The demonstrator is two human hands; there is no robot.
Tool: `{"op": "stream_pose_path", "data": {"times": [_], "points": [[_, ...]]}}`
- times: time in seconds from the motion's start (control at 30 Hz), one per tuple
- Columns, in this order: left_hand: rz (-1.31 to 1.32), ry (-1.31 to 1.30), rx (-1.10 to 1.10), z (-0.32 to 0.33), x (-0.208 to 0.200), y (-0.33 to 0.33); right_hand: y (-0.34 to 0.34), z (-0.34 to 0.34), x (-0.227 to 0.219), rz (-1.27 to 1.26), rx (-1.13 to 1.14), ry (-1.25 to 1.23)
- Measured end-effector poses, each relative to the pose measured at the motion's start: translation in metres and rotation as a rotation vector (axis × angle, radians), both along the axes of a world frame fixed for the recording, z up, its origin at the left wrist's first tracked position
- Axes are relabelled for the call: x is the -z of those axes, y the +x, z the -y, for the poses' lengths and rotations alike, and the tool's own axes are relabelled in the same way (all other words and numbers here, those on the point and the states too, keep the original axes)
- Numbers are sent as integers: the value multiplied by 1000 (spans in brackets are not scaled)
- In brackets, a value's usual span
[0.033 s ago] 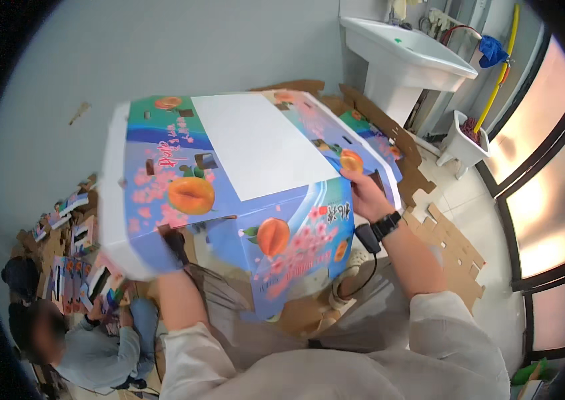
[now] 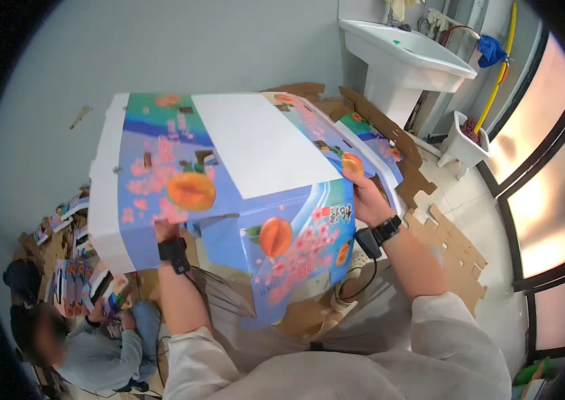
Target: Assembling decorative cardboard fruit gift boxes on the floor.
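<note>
A partly folded cardboard carton (image 2: 262,147) is held up in front of me, printed with peaches and pink blossoms on blue, with a broad white panel across its top. One printed flap (image 2: 296,247) hangs down on the near side. At the carton's right edge, my right hand (image 2: 368,197) grips the board, thumb on top and fingers underneath. My left hand (image 2: 166,231) reaches in beneath the left part of the carton, close to a slot in the near edge. Its fingers are hidden by the board. Both wrists wear black bands.
Flat brown cardboard (image 2: 446,250) lies on the floor at right, below a white sink (image 2: 409,57). A white bucket (image 2: 466,143) stands near the glass doors (image 2: 549,200). At lower left, a seated person (image 2: 96,347) handles printed boxes beside a pile of cartons (image 2: 69,283).
The carton's left side has shifted slightly left and tilted. My left wrist, with its band, shows more plainly below the board. My right hand keeps its grip.
</note>
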State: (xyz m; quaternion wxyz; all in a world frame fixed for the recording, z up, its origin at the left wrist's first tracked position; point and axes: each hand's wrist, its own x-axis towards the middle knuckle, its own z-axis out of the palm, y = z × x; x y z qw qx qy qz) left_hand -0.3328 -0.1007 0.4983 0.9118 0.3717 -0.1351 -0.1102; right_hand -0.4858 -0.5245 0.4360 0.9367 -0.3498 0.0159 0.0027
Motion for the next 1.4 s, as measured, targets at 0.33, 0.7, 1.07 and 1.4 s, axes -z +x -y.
{"op": "stream_pose_path", "data": {"times": [0.33, 0.7, 1.07, 1.4], "points": [[475, 912, 209, 89, 43, -73, 11, -47, -35, 71, 45, 142], [-152, -175, 478, 138, 29, -63, 70, -66, 1, -197, 396, -8], [493, 728, 64, 172, 71, -54, 51, -83, -35, -113, 353, 147], [588, 992, -85, 181, 57, -97, 52, -103, -12, -230, 499, -508]]}}
